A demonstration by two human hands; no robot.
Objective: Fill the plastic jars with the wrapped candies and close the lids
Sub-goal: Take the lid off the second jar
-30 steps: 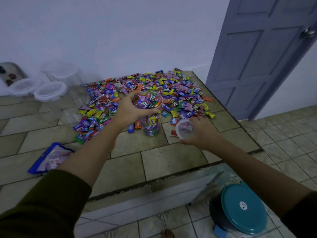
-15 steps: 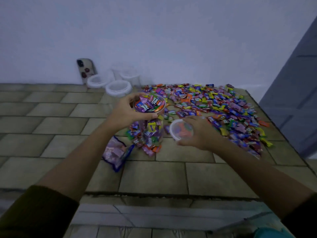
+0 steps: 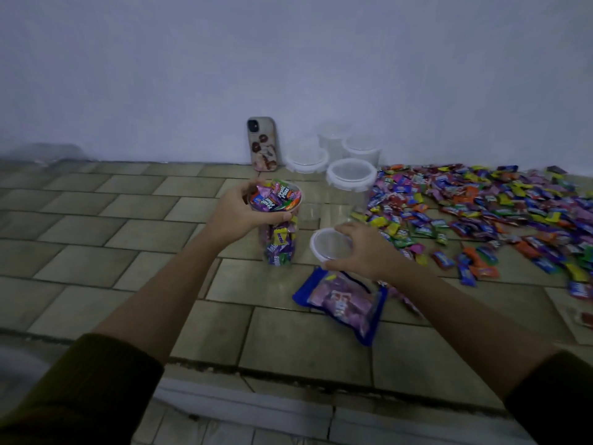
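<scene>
The tiled desk [image 3: 96,220] carries everything. The loose candies [image 3: 481,203] lie spread over its right side in one wide heap, too many to count and within easy reach for scooping. Nearer the front edge lies one blue bag [image 3: 343,303], flat, apparently a candy bag.

At the wall stand the empty jars [image 3: 351,175], clear with white lids. I make out four, though the back ones are hazy. They are probably parked there, out of the way, until their turn.

One full jar [image 3: 279,232] stands upright left of the bag, with candy heaped to its open mouth. The left hand [image 3: 237,216] grips it round the rim, likely to steady it for capping. One phone [image 3: 262,144] leans on the wall.

The right hand [image 3: 362,248] holds one lid [image 3: 330,245] by its edge, just right of the full jar and lower than its mouth, not yet on.
</scene>
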